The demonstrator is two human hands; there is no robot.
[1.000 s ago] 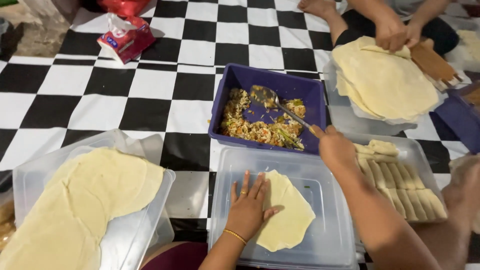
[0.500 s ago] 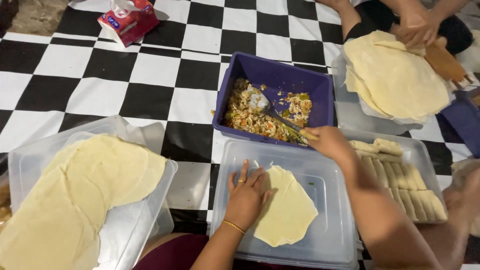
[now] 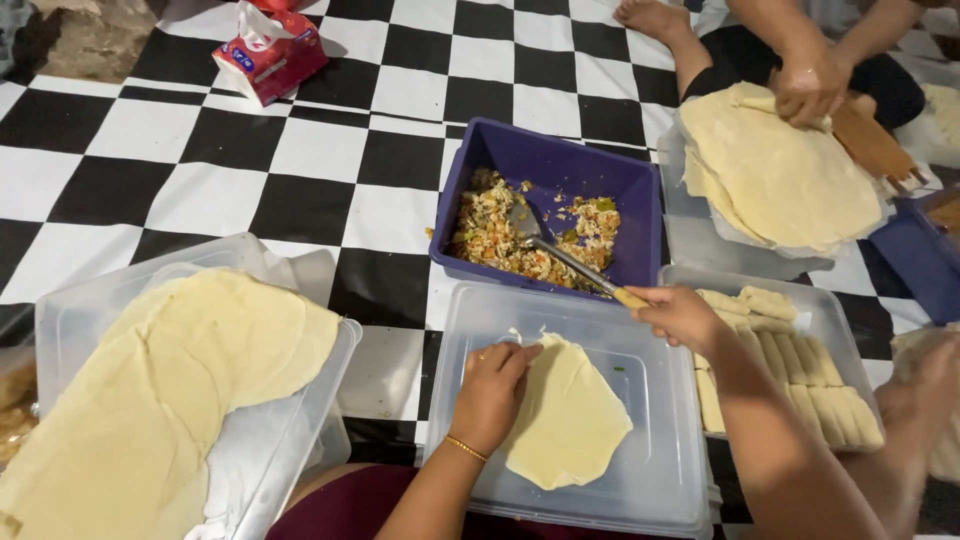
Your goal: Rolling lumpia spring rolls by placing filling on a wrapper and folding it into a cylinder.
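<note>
Sitting on checkered floor (image 3: 330, 150). We are pressing left hand (image 3: 495, 385) flat, fingers spread, on wrapper (image 3: 565, 420) in clear lid (image 3: 660, 480). Right hand (image 3: 680, 315) clamped on spoon (image 3: 560, 255), digging filling (image 3: 500, 235) in purple tub (image 3: 560, 160). Best scooping modestly, keeping wrapper pinned flat.

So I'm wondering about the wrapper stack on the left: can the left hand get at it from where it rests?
Probably yes. The left hand rests on the dough sheet; nothing stands between it and the wrapper stack.
</note>
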